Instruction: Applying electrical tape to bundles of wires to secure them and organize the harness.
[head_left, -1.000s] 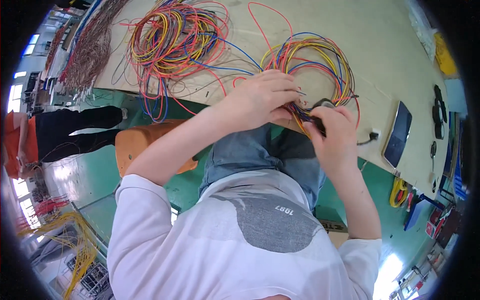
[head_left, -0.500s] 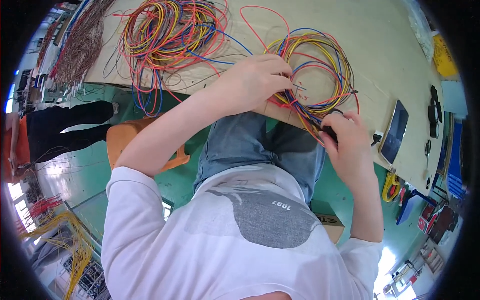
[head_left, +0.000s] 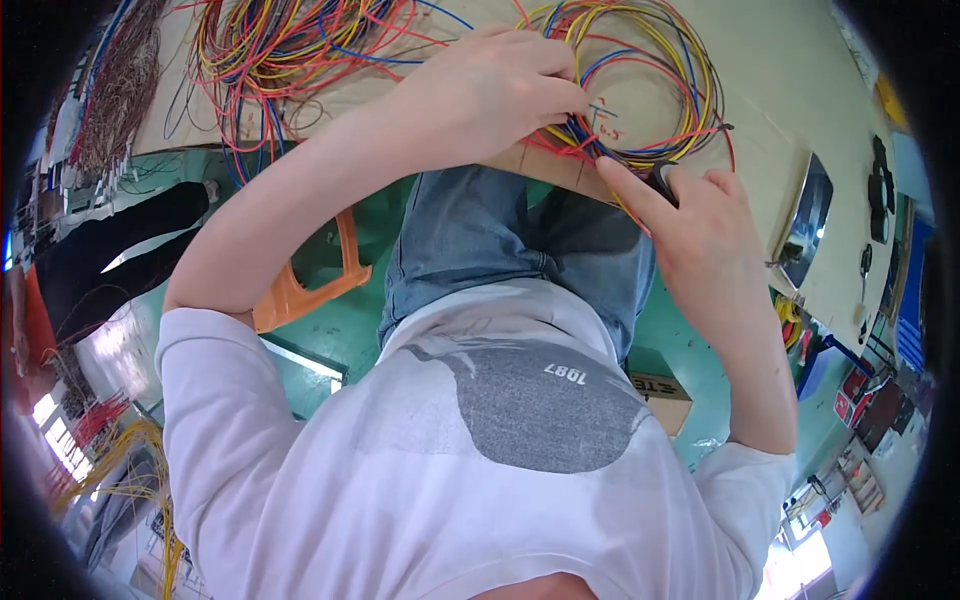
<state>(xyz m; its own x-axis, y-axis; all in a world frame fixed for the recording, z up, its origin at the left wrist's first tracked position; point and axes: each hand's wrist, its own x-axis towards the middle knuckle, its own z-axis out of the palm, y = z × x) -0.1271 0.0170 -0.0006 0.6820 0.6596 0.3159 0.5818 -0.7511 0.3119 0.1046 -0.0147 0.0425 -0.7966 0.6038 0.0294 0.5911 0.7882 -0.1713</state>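
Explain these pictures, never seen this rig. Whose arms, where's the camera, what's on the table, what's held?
No machine here: these are a person's bare hands. The one viewpoint is a wide fisheye camera worn on the head, looking down, so edges bend and the wearer's shirt fills the lower part. On the table lie a tangled wire heap at left, a multicoloured wire coil in front and a flat dark-screened device at right. The left hand has its fingers at the coil's gathered wires; its exact grip is hidden. The right hand holds a small dark object, too covered to identify.
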